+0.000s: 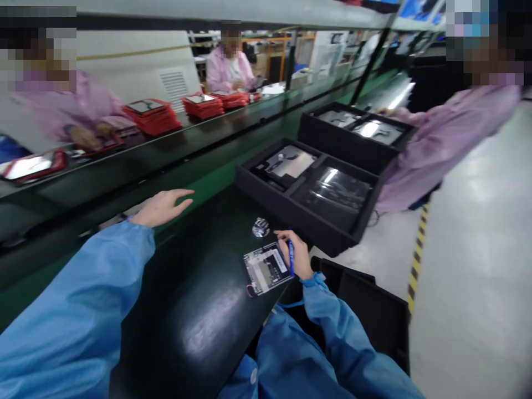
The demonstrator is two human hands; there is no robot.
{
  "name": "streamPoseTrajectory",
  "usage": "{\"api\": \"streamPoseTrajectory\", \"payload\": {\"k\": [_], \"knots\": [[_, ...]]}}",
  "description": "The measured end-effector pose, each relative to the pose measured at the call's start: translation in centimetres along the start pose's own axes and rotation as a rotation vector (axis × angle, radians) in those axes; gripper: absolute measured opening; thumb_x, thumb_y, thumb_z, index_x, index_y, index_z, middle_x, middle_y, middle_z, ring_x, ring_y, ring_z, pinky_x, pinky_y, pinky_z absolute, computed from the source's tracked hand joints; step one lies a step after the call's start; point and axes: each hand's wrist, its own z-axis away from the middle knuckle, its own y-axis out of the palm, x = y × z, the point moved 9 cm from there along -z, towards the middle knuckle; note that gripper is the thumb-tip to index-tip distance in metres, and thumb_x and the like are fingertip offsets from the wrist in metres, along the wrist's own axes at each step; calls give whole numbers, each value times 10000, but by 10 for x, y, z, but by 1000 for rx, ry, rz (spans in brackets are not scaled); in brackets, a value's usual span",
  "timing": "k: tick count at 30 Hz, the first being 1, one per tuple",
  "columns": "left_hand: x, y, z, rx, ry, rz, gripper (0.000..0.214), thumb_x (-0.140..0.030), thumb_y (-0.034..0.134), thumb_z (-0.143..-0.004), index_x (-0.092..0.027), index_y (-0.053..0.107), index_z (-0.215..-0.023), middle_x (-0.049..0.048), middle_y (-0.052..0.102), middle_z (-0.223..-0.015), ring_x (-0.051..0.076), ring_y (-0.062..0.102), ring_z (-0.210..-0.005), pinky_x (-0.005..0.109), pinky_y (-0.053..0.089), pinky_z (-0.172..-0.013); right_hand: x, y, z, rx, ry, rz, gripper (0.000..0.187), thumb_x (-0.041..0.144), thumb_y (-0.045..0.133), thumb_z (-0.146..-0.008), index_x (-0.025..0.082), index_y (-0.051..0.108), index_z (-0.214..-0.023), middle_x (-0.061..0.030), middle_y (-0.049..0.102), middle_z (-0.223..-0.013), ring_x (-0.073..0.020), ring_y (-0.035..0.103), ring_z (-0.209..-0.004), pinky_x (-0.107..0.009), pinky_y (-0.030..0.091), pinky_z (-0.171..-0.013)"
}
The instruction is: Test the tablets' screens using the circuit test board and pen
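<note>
A slim blue pen (291,257) is held in the person's right hand (297,256), its fingers (282,236) curled closed around the barrel. The hand sits against the right edge of a flat rectangular silver-and-black electronic panel (266,269), which lies near the right edge of a glossy black tabletop (195,293) and trails a short red-and-black wire (250,290). Just beyond the panel lies a small shiny round metal object (261,227). The left hand (162,208) is open and holds nothing, fingers extended, near the far edge of the tabletop. A compartmented black foam tray (310,191) sits at the far right corner, with a second black tray (357,133) behind it. A black plastic bin (366,305) stands below the right edge. A co-worker in a pink smock (449,144) stands beyond the trays.
</note>
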Motion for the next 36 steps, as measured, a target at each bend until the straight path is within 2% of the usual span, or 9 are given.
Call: {"api": "streamPoseTrajectory", "payload": {"k": [5, 7, 9, 12, 16, 18, 21, 25, 36], "knots": [[-244, 69, -59, -37, 568, -87, 495, -336, 396, -991, -113, 548, -1407, 136, 559, -1466, 250, 483, -1383, 393, 333, -1186, -12, 0, 4, 2, 71, 30, 180, 334, 495, -948, 218, 628, -909, 18, 665, -742, -118, 620, -644, -219, 477, -663], [-311, 112, -68, 129, 650, -146, 499, -279, 376, -1010, -117, 474, -1472, 143, 441, -1565, 238, 353, -1474, 406, 230, -1230, -14, 0, 4, 10, 74, 38, 187, 322, 491, -942, 211, 642, -924, 12, 677, -763, -119, 618, -649, -216, 466, -656], [-350, 144, -79, 239, 664, -183, 637, -388, 501, -979, -80, 387, -1525, 226, 309, -1618, 341, 239, -1518, 513, 207, -1221, -13, 0, 4, 15, 77, 41, 184, 307, 507, -928, 202, 657, -954, -6, 699, -804, -137, 636, -694, -225, 473, -681], [-369, 176, -100, 400, 671, -223, 1013, -648, 689, -795, -87, 328, -1557, 305, 208, -1620, 474, 172, -1504, 657, 216, -1160, -10, -1, 6, 16, 92, 47, 189, 295, 519, -917, 200, 673, -972, -26, 718, -834, -163, 656, -733, -242, 483, -706], [-372, 195, -116, 503, 792, -250, 1128, -668, 722, -758, -141, 190, -1601, 266, 82, -1655, 388, 55, -1543, 621, 140, -1194, -9, -1, 7, 12, 112, 56, 192, 295, 524, -914, 208, 686, -970, -39, 732, -837, -175, 674, -721, -245, 479, -684], [-378, 193, -115, 413, 923, -271, 1072, -638, 721, -785, -157, 215, -1598, 252, 108, -1660, 381, 73, -1545, 622, 147, -1195, -10, -2, 8, 3, 117, 53, 194, 296, 524, -917, 215, 691, -973, -46, 739, -865, -185, 693, -761, -249, 484, -701], [-388, 184, -104, 195, 1127, -350, 818, -541, 634, -908, -147, 336, -1560, 256, 338, -1594, 365, 356, -1466, 534, 354, -1142, -13, -3, 8, -17, 128, 46, 204, 293, 509, -928, 219, 693, -976, -49, 744, -866, -192, 703, -754, -254, 482, -687], [-390, 181, -95, 113, 1199, -431, 525, -387, 449, -1028, -183, 443, -1512, 231, 582, -1397, 334, 579, -1284, 409, 536, -944, -17, -2, 7, -40, 142, 44, 207, 295, 503, -926, 209, 684, -975, -48, 735, -809, -183, 690, -680, -249, 464, -642], [-390, 143, -115, -125, 906, -298, 523, 38, 379, -918, -125, 578, -1373, 168, 624, -1382, 259, 546, -1340, 465, 435, -1123, -22, -6, 4, -53, 116, 28, 200, 294, 492, -909, 192, 663, -935, -53, 721, -792, -165, 663, -664, -245, 446, -638]]}}
